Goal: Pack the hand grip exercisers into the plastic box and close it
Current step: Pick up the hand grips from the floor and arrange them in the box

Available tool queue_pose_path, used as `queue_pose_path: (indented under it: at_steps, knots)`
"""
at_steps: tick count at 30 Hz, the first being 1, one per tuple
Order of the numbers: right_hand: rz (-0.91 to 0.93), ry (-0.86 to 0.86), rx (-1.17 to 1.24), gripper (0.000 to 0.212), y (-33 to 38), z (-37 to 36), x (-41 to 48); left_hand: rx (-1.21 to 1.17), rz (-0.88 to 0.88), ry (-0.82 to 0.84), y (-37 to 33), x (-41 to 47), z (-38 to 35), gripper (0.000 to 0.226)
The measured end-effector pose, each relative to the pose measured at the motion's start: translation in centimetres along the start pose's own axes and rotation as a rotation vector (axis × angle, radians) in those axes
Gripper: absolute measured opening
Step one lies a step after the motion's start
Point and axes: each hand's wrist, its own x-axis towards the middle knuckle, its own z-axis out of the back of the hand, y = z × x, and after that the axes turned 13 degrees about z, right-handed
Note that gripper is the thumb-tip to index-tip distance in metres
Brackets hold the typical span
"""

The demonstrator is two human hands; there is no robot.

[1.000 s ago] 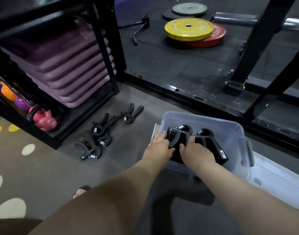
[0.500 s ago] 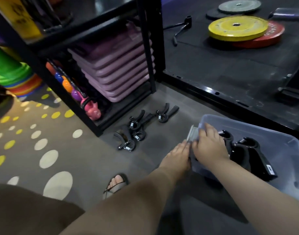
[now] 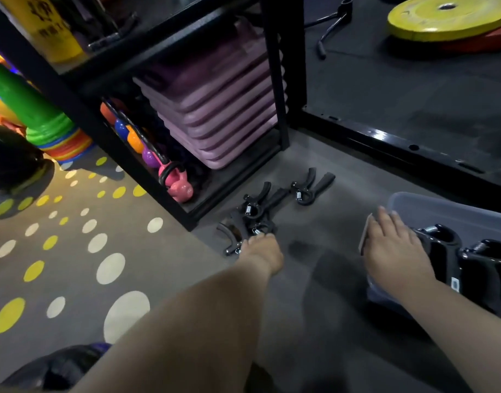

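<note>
Black exercisers lie on the floor; left hand touches them, grip unclear. Right hand rests flat on plastic box rim.

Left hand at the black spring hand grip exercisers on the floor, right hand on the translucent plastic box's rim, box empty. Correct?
No: the translucent plastic box is not empty. The head view shows black hand grip exercisers inside it. Rest holds: left hand at the floor exercisers, right hand on the rim.

Open floor: bare strip between grip exercisers at 11 o'clock and plastic box at 3 o'clock.
Rack: blocks 10 to 12 o'clock.
Platform edge: bars 1 o'clock.
</note>
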Motion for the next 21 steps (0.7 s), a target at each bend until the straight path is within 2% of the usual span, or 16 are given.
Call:
queue_pose_path:
  at_steps: [3, 9, 12, 15, 17, 19, 21]
  knots:
    - [-0.026, 0.012, -0.063, 0.065, 0.3, -0.8, 0.5, -0.148, 0.112, 0.062, 1.0, 3.0, 0.9, 0.047]
    - [-0.014, 0.009, -0.117, 0.078, 0.1, -0.9, 0.4, -0.205, 0.292, 0.101, 3.9, 7.4, -0.9, 0.044]
    - [-0.027, 0.0, -0.126, 0.075, 0.4, -1.1, 0.4, -0.284, 0.378, 0.156, 4.1, 8.5, -1.8, 0.05]
    - [-0.029, -0.01, -0.147, 0.072, 0.4, -1.3, 0.4, -0.271, 0.402, 0.172, 4.3, 8.9, -2.8, 0.06]
    - [-0.025, -0.012, -0.15, 0.072, 0.5, -1.2, 0.4, -0.211, 0.402, 0.098, 4.6, 8.9, -3.2, 0.063]
    - [-0.027, -0.044, -0.141, 0.07, 0.5, -1.2, 0.4, -0.215, 0.372, 0.081, 4.6, 9.2, -3.2, 0.049]
    - [-0.022, -0.053, -0.141, 0.069, 0.5, -1.3, 0.3, -0.351, 0.31, 0.204, 4.3, 9.2, -2.8, 0.036]
